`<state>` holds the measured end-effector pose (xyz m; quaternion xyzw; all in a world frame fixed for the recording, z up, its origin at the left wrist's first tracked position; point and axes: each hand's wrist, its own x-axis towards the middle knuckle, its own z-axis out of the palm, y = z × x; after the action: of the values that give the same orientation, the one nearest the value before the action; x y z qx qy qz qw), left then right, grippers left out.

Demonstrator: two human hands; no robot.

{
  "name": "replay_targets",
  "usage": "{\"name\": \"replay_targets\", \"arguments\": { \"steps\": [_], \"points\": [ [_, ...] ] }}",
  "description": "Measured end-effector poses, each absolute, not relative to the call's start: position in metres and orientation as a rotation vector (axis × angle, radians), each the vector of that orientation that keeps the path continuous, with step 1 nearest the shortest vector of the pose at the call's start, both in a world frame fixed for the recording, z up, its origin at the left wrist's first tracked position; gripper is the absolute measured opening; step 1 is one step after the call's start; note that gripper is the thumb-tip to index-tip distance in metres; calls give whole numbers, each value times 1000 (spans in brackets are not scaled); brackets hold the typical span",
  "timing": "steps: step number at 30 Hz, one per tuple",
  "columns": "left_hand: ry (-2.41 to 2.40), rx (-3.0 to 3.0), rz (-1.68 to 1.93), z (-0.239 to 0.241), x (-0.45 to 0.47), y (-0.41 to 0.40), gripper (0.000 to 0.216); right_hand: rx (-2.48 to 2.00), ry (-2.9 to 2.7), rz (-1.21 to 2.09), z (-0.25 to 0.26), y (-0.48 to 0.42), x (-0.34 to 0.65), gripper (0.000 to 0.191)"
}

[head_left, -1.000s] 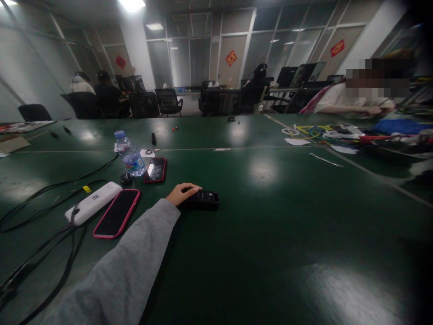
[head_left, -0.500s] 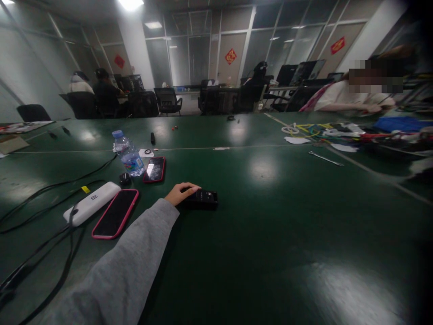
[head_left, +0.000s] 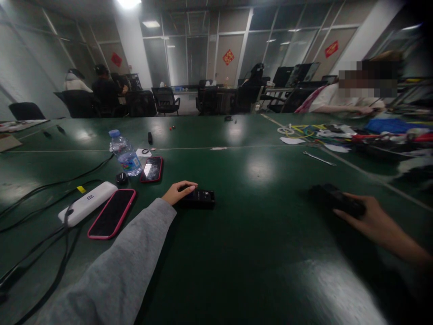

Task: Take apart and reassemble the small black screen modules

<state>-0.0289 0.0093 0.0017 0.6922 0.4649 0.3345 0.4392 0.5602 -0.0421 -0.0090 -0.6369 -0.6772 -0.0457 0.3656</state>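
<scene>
My left hand (head_left: 177,192), in a grey sleeve, lies on the green table (head_left: 257,234) with its fingers curled over the left end of a small black device (head_left: 200,198). My right hand (head_left: 367,215) reaches in from the right with a bare forearm and grips a dark, blurred black object (head_left: 333,198) just above the table. The two hands are far apart.
Left of my left hand lie a pink-cased phone (head_left: 112,213), a white power bank (head_left: 88,202) with black cables (head_left: 50,253), a second phone (head_left: 152,169) and a water bottle (head_left: 123,153). A metal tool (head_left: 318,159) and coloured clutter (head_left: 338,133) lie far right, near a seated person (head_left: 341,101).
My right hand has come into view from the right, holding a black object. My left hand has stayed on the small black device. The view has shifted slightly.
</scene>
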Motion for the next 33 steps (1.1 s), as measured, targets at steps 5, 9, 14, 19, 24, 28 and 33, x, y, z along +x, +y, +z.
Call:
{"name": "replay_targets", "arguments": {
  "steps": [5,9,14,19,24,28,33],
  "points": [
    [1129,1735,860,0,-30,11,41,-1441,-2029,153,-24,32,470,67],
    [1141,1723,900,0,-30,10,45,-1212,-2178,247,-13,54,354,54],
    [1213,1686,978,-2,-26,8,56,-1088,-2250,298,-11,60,258,53],
    [1279,1679,1071,-6,-24,9,64,-1031,-2174,450,-16,54,235,48],
    [1301,1646,1072,-10,-21,18,68,-980,-1988,608,-15,39,245,45],
    [1290,1598,1112,-12,-10,34,67,-988,-1966,679,-9,25,248,45],
    [1263,1543,1226,-15,4,54,62,-982,-1974,696,-8,24,245,46]
  ]
}}
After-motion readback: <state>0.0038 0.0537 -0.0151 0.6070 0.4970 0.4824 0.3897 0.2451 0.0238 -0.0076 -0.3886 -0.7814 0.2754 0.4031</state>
